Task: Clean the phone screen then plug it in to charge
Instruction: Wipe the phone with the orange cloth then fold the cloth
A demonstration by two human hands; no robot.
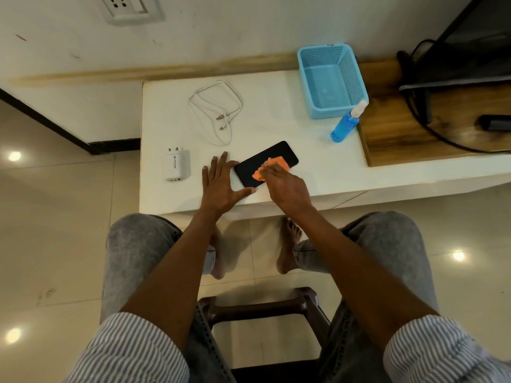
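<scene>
A black phone (272, 156) lies screen-up and slanted on the white table (318, 161). My right hand (284, 186) presses an orange cloth (269, 168) onto the screen's near half. My left hand (219, 183) rests flat with fingers spread, index finger and thumb against the phone's left and near edges. A white charger adapter (177, 164) lies to the left. A coiled white cable (215, 111) lies behind the phone. A wall socket (130, 8) sits high on the wall.
A blue mesh basket (351, 84) stands at the back right, with a blue spray bottle (347, 124) in front of it. A wooden board (401, 134) with black cables and a dark screen is at the far right. A brown stool (262, 308) is under me.
</scene>
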